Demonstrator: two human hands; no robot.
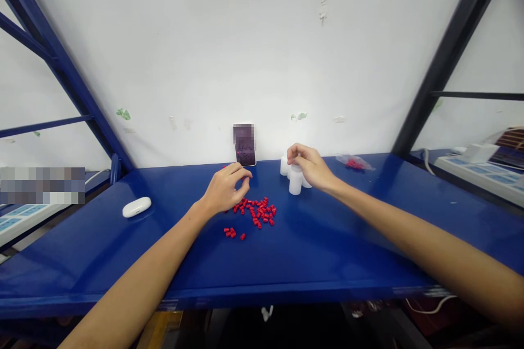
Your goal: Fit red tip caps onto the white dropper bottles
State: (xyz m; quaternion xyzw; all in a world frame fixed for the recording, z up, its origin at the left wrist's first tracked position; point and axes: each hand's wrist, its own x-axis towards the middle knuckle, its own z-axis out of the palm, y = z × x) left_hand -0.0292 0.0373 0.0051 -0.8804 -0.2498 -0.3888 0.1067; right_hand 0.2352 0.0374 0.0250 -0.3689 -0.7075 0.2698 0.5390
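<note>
Over the far-left side of a loose pile of small red cylindrical pieces [262,211] is my left hand [226,187]. Its fingers are curled with thumb and forefinger brought together; whatever they may hold is too small to make out. My right hand [310,165] is above a cluster of several small white plastic bottles [295,182], its fingertips pinched over the mouth of the front one. What lies in that pinch is hidden. The bottles stand upright, some partly covered by the hand. A few red pieces [231,233] lie apart, nearer the front edge.
A phone [245,147] leans upright against the white wall. At the back right lies a clear bag [355,162] with red pieces in it. A white earbud case [136,207] rests on the left of the blue table [327,253]. Metal posts [426,76] flank the table.
</note>
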